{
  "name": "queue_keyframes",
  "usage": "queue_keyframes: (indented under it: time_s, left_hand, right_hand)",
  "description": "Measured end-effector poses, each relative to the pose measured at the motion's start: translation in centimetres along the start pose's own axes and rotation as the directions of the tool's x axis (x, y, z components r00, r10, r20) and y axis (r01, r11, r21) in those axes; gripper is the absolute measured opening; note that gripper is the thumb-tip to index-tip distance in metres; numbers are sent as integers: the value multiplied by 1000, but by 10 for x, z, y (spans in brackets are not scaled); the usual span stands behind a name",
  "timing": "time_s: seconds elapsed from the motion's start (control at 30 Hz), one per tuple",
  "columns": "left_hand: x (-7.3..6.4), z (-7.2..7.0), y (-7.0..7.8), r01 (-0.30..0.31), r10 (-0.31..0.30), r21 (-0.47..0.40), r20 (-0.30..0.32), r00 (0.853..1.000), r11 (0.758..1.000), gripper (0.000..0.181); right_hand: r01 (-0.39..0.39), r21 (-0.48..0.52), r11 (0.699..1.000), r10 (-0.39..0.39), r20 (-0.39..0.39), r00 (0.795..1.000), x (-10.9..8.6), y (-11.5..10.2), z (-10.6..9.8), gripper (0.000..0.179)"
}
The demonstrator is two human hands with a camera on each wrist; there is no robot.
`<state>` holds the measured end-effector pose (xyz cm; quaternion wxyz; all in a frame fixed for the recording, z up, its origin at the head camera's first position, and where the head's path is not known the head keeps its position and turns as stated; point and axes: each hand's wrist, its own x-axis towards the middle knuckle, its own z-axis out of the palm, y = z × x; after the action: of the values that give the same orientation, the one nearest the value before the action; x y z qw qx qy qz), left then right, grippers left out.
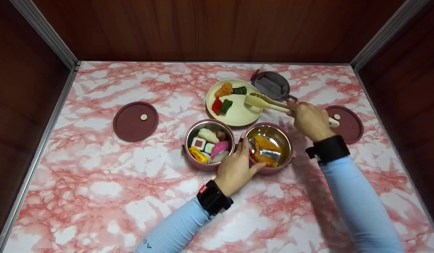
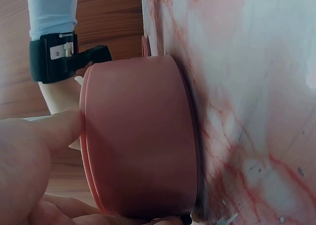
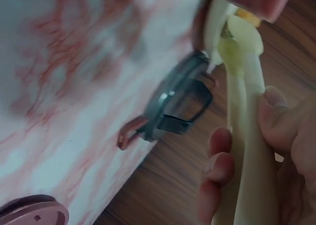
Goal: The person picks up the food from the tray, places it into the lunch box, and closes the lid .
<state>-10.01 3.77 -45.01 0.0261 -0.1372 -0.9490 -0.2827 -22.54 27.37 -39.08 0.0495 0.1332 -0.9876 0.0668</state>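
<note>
My left hand [image 1: 234,172] grips a pink steel-lined food container [image 2: 138,136], thumb at its near rim and fingers along its left side. A few orange-brown food pieces [image 1: 268,161] lie inside, with a bit of red partly hidden by the fingers. In my right hand [image 1: 312,121] is a pair of cream tongs [image 3: 244,96], thumb on one arm and fingers curled round the other. Its tips overlap the right side of a pale yellow plate [image 1: 238,119]. Orange food [image 1: 224,90], dark green food [image 1: 239,90], a red piece [image 1: 217,106] and a green piece [image 1: 225,106] sit on the plate's left and far parts.
A second pink container [image 1: 206,167] with several toy sushi pieces stands left of the gripped one. Behind the tongs lies a dark translucent lid with clips [image 1: 271,86]. Maroon round lids rest at left [image 1: 132,123] and right [image 1: 350,126]. Wooden panels border the marbled tabletop [image 1: 97,211].
</note>
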Motion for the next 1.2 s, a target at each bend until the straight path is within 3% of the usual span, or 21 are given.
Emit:
queue_keyframes:
  time_s: [0.33,0.6,0.83,1.2]
  left_hand:
    - [1,0,1,5,-5,-4,25,1000,1000,100]
    - [0,2,1,-5,5,-4,2,1000,1000,100]
    - [-1,0,0,4,-4,-11,0,1000,1000,100]
    - [-1,2,0,23,-23,1,20,1000,1000,100]
  right_hand:
    - [-33,187,982,46,-67,997,-59,15,-21,35]
    - [86,217,972,-64,-104,992,-102,36,-37,32]
    - [202,216,955,-195,-53,979,-110,36,-46,31]
    - [142,196,970,-170,134,976,-98,23,-35,25]
